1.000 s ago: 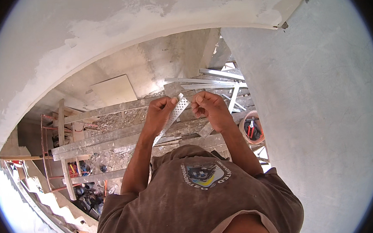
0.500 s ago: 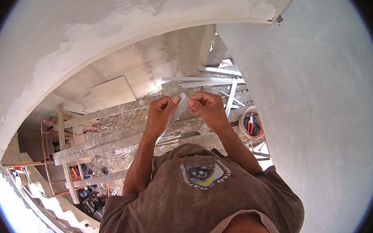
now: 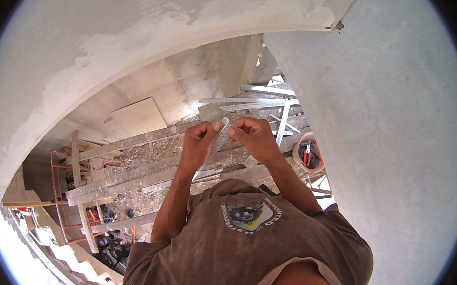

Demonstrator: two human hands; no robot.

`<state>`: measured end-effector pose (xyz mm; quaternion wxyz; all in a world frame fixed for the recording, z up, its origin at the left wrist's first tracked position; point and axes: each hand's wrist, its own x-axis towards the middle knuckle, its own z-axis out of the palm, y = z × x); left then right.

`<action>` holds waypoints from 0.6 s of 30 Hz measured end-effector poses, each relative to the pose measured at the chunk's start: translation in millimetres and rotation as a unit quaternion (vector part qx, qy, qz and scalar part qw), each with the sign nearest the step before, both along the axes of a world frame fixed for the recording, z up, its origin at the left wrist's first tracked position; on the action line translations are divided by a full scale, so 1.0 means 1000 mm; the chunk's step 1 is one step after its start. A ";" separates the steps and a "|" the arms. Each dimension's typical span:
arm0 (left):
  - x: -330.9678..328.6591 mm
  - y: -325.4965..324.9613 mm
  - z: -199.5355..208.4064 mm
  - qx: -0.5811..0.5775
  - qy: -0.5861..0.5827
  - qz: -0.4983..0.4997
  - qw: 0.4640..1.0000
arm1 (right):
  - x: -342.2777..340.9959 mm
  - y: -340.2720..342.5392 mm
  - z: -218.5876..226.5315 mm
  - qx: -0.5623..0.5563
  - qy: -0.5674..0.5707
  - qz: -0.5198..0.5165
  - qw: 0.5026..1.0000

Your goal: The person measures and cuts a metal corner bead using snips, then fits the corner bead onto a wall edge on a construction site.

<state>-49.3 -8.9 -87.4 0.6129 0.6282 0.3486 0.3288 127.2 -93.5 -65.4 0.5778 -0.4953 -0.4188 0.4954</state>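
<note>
A thin, light-grey perforated corner bead (image 3: 222, 138) stretches between my hands, in front of my chest. My left hand (image 3: 199, 143) pinches one side of its upper end, the thumb lying along the edge. Closed on the opposite side is my right hand (image 3: 257, 138), its thumb and bent fingertips pressing the strip. The bead runs down toward my left forearm, and its lower part is partly hidden behind that hand.
Worn wooden planks (image 3: 130, 176) span beneath me over rubble. Metal profiles (image 3: 268, 103) lie ahead. A bucket (image 3: 296, 156) with red-handled pliers (image 3: 307, 157) stands at right, beside a grey wall (image 3: 386, 131). An orange metal frame (image 3: 57, 194) is at left; a plastered surface (image 3: 100, 51) curves overhead.
Both hands still grip the bead, and its angle has shifted slightly. My right fingers have moved a little along it. The whole view has tilted a touch.
</note>
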 end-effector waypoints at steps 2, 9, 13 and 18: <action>0.003 0.001 -0.001 0.008 -0.003 0.004 1.000 | 0.000 0.004 -0.002 0.009 0.001 -0.019 1.000; 0.004 -0.005 0.020 0.306 -0.031 0.096 0.947 | 0.042 0.019 -0.039 -0.028 0.010 -0.197 0.980; -0.038 -0.041 -0.003 0.060 0.066 -0.018 0.996 | 0.074 0.010 -0.066 -0.045 0.136 -0.242 0.960; -0.094 -0.038 -0.100 -0.335 -0.092 0.153 0.925 | 0.104 -0.003 -0.102 -0.073 0.211 -0.254 0.941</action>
